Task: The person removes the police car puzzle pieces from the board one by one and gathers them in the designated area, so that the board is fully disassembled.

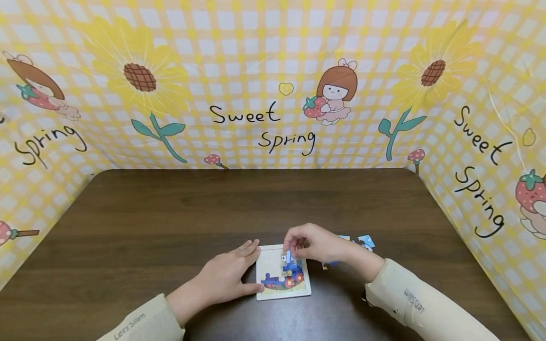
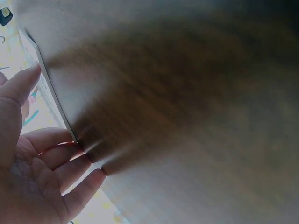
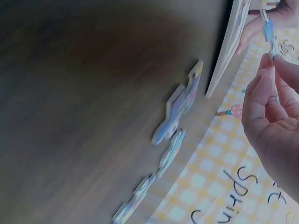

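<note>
A square jigsaw puzzle tray (image 1: 286, 297) with a pale rim lies on the table, its lower part filled with joined colourful pieces (image 1: 281, 282). My right hand (image 1: 317, 244) pinches a blue puzzle piece (image 1: 287, 259) between thumb and fingertips, above the right half of the tray. In the right wrist view this puzzle piece (image 3: 268, 30) is tilted up, clear of the tray. At the tray's left side rests my left hand (image 1: 222, 279), thumb on the lower left rim and fingertips at the upper left corner. Its fingers (image 2: 74, 172) are spread, fairly straight.
Several loose puzzle pieces (image 3: 175, 112) lie on the dark wooden table (image 1: 192, 203), right of the tray. My right forearm partly covers those pieces (image 1: 366, 241) in the head view. A yellow checked cloth (image 1: 247, 57) with printed flowers stands around the table's back and sides.
</note>
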The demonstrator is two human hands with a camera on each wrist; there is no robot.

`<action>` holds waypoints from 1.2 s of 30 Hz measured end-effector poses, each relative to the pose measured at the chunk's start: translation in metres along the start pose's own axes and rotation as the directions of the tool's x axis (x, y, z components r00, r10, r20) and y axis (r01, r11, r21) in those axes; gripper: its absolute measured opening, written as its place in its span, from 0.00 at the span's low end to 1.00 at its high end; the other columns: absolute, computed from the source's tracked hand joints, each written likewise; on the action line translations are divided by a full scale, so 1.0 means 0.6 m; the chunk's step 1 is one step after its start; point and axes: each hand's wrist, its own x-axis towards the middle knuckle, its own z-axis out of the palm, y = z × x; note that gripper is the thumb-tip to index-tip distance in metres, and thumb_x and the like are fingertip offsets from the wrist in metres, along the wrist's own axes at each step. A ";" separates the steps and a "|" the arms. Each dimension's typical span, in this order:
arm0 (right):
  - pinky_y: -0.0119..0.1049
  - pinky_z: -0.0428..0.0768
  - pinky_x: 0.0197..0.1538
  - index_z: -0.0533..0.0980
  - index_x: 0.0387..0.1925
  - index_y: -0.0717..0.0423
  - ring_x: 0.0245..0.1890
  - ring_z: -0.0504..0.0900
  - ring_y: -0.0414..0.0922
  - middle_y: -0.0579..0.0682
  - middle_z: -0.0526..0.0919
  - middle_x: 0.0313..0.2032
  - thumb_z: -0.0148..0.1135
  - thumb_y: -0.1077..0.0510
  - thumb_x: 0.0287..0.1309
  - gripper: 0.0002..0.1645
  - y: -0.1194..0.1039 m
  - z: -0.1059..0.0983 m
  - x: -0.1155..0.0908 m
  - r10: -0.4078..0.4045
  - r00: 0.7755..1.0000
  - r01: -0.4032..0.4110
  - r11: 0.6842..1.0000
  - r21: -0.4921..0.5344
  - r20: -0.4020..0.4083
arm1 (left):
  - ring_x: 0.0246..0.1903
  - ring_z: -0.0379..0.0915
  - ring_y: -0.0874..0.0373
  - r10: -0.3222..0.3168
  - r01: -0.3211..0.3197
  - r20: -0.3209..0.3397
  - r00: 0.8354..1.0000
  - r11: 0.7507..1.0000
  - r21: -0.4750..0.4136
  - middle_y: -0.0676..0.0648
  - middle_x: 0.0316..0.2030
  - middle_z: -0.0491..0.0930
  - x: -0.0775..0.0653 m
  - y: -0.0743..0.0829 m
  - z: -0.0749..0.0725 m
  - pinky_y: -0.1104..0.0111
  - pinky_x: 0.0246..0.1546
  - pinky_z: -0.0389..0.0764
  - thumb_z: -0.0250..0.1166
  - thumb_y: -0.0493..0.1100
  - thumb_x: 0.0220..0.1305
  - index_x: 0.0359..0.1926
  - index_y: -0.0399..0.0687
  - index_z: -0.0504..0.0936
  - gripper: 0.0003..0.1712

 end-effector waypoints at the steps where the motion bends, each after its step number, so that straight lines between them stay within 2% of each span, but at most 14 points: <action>1: 0.28 0.77 0.36 0.81 0.38 0.57 0.30 0.74 0.35 0.46 0.79 0.29 0.64 0.69 0.60 0.07 0.003 -0.002 -0.003 -0.003 1.000 0.003 1.000 0.008 -0.008 | 0.73 0.61 0.47 0.002 -0.002 -0.002 1.000 1.000 0.004 0.40 0.73 0.64 0.000 0.000 0.000 0.53 0.62 0.75 0.68 0.66 0.58 0.69 0.37 0.69 0.49; 11: 0.31 0.79 0.41 0.81 0.39 0.57 0.33 0.76 0.38 0.47 0.81 0.30 0.63 0.68 0.62 0.06 0.020 -0.025 -0.037 0.004 0.998 -0.002 0.999 0.034 -0.061 | 0.72 0.62 0.47 0.021 -0.019 -0.035 0.999 0.999 0.036 0.40 0.72 0.65 -0.004 0.000 0.003 0.54 0.62 0.75 0.68 0.65 0.57 0.68 0.37 0.70 0.49; 21: 0.32 0.79 0.45 0.81 0.41 0.59 0.34 0.77 0.38 0.48 0.82 0.31 0.63 0.66 0.62 0.06 0.042 -0.047 -0.075 0.038 0.995 -0.035 0.999 0.026 -0.093 | 0.73 0.61 0.48 0.008 -0.008 -0.017 1.000 1.000 0.022 0.41 0.73 0.64 -0.004 -0.002 0.001 0.54 0.62 0.75 0.68 0.65 0.58 0.69 0.38 0.69 0.48; 28: 0.31 0.79 0.41 0.80 0.40 0.59 0.34 0.77 0.37 0.49 0.81 0.31 0.63 0.67 0.62 0.05 0.053 -0.063 -0.105 0.053 0.991 -0.050 0.998 0.035 -0.121 | 0.72 0.62 0.48 0.008 -0.007 -0.020 1.000 0.999 0.032 0.41 0.72 0.65 -0.004 -0.001 0.001 0.54 0.62 0.75 0.68 0.66 0.58 0.69 0.38 0.70 0.48; 36: 0.30 0.79 0.43 0.80 0.40 0.60 0.35 0.77 0.36 0.48 0.81 0.31 0.63 0.67 0.62 0.05 0.072 -0.078 -0.140 0.082 0.989 -0.081 0.997 0.016 -0.121 | 0.72 0.63 0.49 0.021 -0.019 -0.034 0.999 0.999 0.049 0.41 0.72 0.65 -0.005 -0.003 0.003 0.54 0.61 0.77 0.67 0.67 0.57 0.69 0.38 0.70 0.49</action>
